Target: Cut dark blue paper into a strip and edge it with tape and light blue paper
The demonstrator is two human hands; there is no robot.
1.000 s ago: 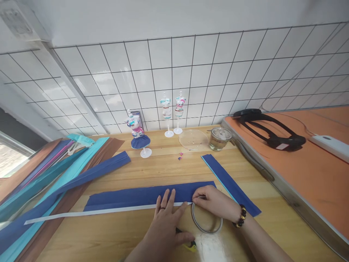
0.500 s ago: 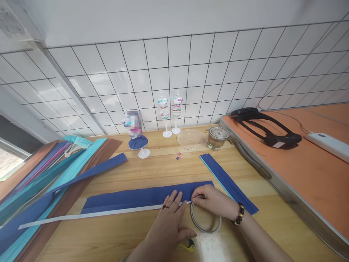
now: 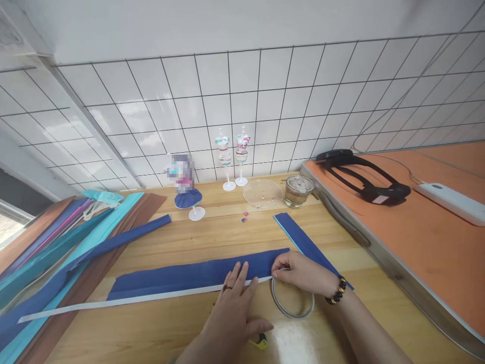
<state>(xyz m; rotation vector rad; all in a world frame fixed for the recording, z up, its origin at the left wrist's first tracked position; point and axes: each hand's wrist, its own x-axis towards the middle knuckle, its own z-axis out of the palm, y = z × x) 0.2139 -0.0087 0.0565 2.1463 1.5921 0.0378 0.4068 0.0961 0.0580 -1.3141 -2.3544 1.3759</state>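
A dark blue fabric strip (image 3: 170, 275) lies across the wooden table, with a narrow white tape (image 3: 132, 297) along its near edge. My left hand (image 3: 237, 303) rests on the strip and tape, fingers spread. At the strip's right end, my right hand (image 3: 299, 273) pinches the white tape together with the ring-shaped roll (image 3: 291, 312), which hangs toward me on the table. A second blue strip with a light blue edge (image 3: 310, 245) lies at a slant beyond the right wrist. Partly under my left thumb sits a yellow-green tool (image 3: 259, 343).
Coloured fabric strips (image 3: 91, 237) are piled at the left. Small dress forms (image 3: 241, 151) stand by the tiled wall. A glass jar (image 3: 298, 191) and a clear round plate (image 3: 262, 194) are at the back. A black headset (image 3: 364, 177) lies on the orange surface (image 3: 428, 237).
My right hand and the roll have moved slightly right, away from my left hand, with a bit more white tape between them. The whole view has shifted a little.
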